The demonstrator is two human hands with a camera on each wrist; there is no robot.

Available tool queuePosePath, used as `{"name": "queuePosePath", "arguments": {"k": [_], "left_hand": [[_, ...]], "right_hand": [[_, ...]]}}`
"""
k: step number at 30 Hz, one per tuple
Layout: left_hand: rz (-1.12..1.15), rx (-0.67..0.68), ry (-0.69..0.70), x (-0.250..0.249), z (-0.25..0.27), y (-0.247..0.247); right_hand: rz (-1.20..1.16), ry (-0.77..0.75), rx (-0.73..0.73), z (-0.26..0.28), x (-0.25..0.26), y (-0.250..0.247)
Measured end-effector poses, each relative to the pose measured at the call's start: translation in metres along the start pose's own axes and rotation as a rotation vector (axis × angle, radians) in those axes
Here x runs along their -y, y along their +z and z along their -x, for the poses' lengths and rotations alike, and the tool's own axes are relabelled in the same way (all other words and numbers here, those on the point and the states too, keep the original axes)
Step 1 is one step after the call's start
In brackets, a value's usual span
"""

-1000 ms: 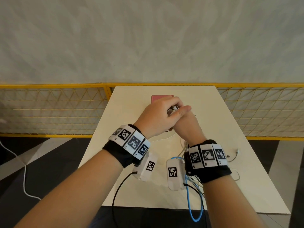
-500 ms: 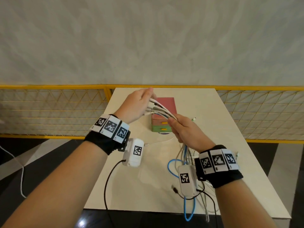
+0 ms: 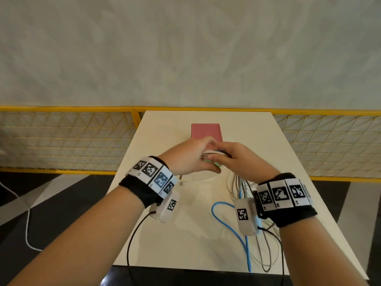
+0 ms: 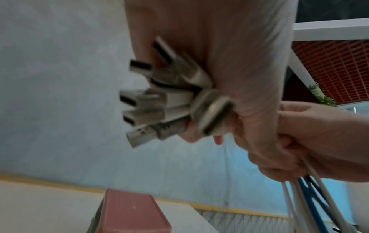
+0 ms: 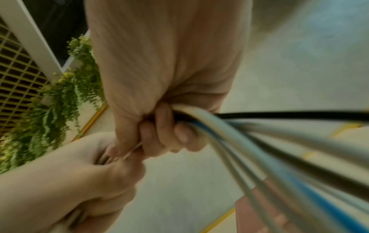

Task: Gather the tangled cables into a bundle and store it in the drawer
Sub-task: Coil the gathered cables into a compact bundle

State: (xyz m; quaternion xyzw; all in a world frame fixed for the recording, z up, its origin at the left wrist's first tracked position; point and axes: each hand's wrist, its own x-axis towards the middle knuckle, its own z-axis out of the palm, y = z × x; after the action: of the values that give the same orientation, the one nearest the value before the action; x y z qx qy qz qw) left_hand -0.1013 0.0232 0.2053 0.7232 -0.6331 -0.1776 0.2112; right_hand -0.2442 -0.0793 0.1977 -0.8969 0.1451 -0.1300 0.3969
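Two hands meet above the middle of the cream surface [image 3: 165, 234], just in front of one small drawer box [image 3: 206, 131] with a pink top. The left hand [image 3: 191, 157] is curled tight round the plug ends of the cables [image 4: 159, 100]; in the left wrist view at least five metal-tipped plugs fan out of the fist, four of them on white or grey housings, beside one round, disc-shaped white piece. The right hand [image 3: 243, 162] touches the left hand and is closed in a fist round the same bundle a little farther along, with its fingers [image 5: 165, 134] wrapped over the strands. In the right wrist view the strands leaving this fist number about five: one blue, one black and roughly three white or grey, though motion blur makes the exact count uncertain. From beneath the right hand the cables hang down to the surface, where one blue loop [image 3: 222, 213] and several pale loops trail to the near edge and over it. One further white cable [image 3: 198, 181] lies on the surface under the left hand, its plug end free. Each wrist carries one black band with square printed markers and one small white camera unit; a thin black lead runs from each unit.
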Motion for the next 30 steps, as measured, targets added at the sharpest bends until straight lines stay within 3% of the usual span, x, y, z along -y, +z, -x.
{"name": "queuePosePath", "arguments": {"k": [6,11,13,17,20,23,30], "left_hand": [[-0.033,-0.014,0.082,0.012,0.000,-0.019],[0.241,-0.339,0.029,0.017,0.001,-0.023],[0.353,-0.399,-0.007,0.013,0.000,-0.016],[0.539,-0.405,-0.114,0.002,-0.005,0.008],[0.650,-0.344,-0.127,-0.005,-0.004,0.025],[0.711,-0.292,-0.108,-0.010,-0.002,0.032],[0.747,-0.215,-0.129,-0.016,-0.004,0.028]], "right_hand": [[-0.141,0.057,-0.001,0.009,-0.022,-0.006],[-0.285,0.100,-0.055,0.021,-0.028,0.006],[-0.333,0.118,-0.145,0.020,-0.026,0.015],[-0.361,0.154,-0.349,0.007,-0.009,0.033],[-0.427,0.121,-0.421,0.000,0.007,0.037],[-0.477,0.084,-0.387,-0.003,0.013,0.035],[-0.502,0.135,-0.104,-0.003,0.003,0.026]]}}
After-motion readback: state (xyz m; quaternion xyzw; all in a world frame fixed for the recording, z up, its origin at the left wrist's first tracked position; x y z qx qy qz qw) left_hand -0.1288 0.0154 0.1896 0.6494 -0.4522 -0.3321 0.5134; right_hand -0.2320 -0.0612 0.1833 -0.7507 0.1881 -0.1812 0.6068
